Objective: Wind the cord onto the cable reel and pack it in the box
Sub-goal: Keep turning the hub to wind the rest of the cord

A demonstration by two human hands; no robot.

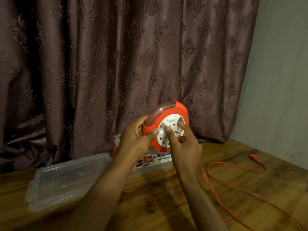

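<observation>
Now winding | our left hand [133,139] grips the cable reel [164,125] above the box [160,160]; right hand [181,144] fingertips press its white hub | cord [233,185] mostly loose on the table [158,205] | next: we turn the hub steadily, feeding slack in.

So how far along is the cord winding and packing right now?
Early on. Done: the box lid is off and lies on the table. In hand: the left hand grips the cable reel above the table while the right hand has fingers on its white face. Left: much orange cord still trails loose across the table, and the reel is not in the box.
</observation>
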